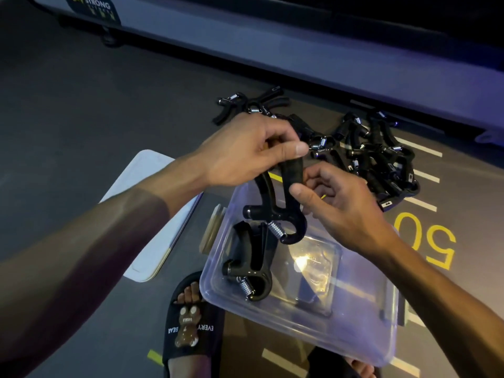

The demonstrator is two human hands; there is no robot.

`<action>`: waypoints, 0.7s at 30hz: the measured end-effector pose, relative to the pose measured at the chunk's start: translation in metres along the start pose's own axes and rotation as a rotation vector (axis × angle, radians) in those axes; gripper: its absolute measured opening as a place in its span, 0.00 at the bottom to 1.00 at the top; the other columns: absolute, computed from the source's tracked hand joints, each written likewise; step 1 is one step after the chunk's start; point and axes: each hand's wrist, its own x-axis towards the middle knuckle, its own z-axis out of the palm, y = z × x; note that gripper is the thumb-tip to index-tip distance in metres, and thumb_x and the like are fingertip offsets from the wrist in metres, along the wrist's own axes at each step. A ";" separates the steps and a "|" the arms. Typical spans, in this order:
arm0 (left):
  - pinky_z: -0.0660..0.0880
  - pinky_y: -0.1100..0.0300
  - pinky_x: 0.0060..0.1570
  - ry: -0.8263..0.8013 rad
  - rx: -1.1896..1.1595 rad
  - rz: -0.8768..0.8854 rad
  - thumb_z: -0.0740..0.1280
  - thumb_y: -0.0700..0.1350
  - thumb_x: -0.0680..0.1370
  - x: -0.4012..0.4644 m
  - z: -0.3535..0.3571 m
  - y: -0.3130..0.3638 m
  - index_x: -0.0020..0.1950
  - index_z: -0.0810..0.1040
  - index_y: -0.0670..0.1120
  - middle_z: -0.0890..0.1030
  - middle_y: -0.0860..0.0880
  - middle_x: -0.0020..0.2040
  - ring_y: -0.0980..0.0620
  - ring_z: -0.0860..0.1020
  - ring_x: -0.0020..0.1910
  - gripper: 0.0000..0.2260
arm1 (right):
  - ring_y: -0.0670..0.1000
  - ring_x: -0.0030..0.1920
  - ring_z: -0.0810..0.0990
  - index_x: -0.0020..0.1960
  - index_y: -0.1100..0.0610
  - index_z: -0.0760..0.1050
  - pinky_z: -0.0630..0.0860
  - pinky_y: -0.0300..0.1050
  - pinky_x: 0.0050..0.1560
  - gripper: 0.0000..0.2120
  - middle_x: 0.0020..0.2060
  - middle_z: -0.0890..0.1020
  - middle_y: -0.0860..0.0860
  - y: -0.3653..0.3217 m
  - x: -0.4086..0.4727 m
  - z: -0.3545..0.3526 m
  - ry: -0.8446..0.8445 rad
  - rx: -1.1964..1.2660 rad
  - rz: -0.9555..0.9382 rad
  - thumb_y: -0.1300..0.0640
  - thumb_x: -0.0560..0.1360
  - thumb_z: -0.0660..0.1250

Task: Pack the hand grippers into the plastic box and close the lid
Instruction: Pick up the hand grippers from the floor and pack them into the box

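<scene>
My left hand [245, 151] grips the handles of a black hand gripper [278, 203] that hangs spring-down over the clear plastic box [362, 317]. My right hand [335, 203] pinches one handle of the same gripper from the right. Another black hand gripper [251, 263] lies inside the box at its left end. A pile of several more grippers [379, 156] sits on the floor beyond the box, with a few grippers [253, 105] farther back to the left. The white lid [152, 214] lies flat on the floor left of the box.
My left foot in a black slide sandal [191, 326] with a bear charm stands at the box's near left corner; my other foot [360, 366] shows below the box. A grey machine base [300, 50] runs along the back. Yellow "50" [428, 241] marks the floor.
</scene>
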 end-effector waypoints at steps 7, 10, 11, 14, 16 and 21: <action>0.75 0.57 0.43 -0.044 -0.046 -0.068 0.66 0.60 0.80 -0.012 0.027 -0.028 0.50 0.83 0.54 0.83 0.55 0.41 0.57 0.80 0.40 0.12 | 0.51 0.35 0.81 0.48 0.53 0.73 0.78 0.55 0.38 0.11 0.36 0.81 0.50 0.017 -0.011 0.010 -0.183 -0.126 0.094 0.45 0.79 0.64; 0.73 0.55 0.56 0.061 -0.007 -0.056 0.65 0.53 0.83 -0.019 0.040 -0.046 0.55 0.82 0.50 0.82 0.55 0.49 0.56 0.77 0.49 0.10 | 0.52 0.32 0.80 0.48 0.58 0.74 0.76 0.50 0.31 0.11 0.37 0.82 0.56 0.033 -0.024 0.022 -0.246 0.061 0.252 0.51 0.82 0.64; 0.71 0.55 0.59 0.082 0.000 -0.072 0.65 0.51 0.83 -0.022 0.045 -0.053 0.57 0.82 0.49 0.81 0.54 0.52 0.56 0.75 0.51 0.10 | 0.51 0.31 0.79 0.48 0.60 0.75 0.75 0.49 0.29 0.10 0.36 0.81 0.56 0.038 -0.030 0.028 -0.263 0.107 0.311 0.53 0.82 0.64; 0.68 0.52 0.65 -0.011 0.070 -0.162 0.62 0.53 0.84 -0.029 0.060 -0.070 0.67 0.78 0.49 0.79 0.51 0.59 0.51 0.73 0.58 0.15 | 0.51 0.30 0.79 0.47 0.61 0.75 0.76 0.49 0.30 0.11 0.35 0.80 0.54 0.053 -0.046 0.045 -0.284 0.167 0.437 0.54 0.82 0.64; 0.67 0.50 0.65 -0.107 0.110 -0.191 0.58 0.54 0.85 -0.034 0.071 -0.077 0.69 0.76 0.51 0.78 0.50 0.61 0.49 0.73 0.59 0.16 | 0.52 0.30 0.78 0.47 0.61 0.75 0.76 0.50 0.31 0.12 0.35 0.79 0.55 0.057 -0.051 0.054 -0.287 0.174 0.477 0.53 0.82 0.64; 0.67 0.46 0.67 -0.155 0.100 -0.216 0.54 0.56 0.85 -0.040 0.082 -0.084 0.66 0.76 0.54 0.78 0.52 0.62 0.49 0.73 0.61 0.16 | 0.50 0.30 0.77 0.45 0.58 0.75 0.77 0.53 0.34 0.12 0.30 0.79 0.50 0.053 -0.051 0.069 -0.269 0.085 0.494 0.50 0.81 0.64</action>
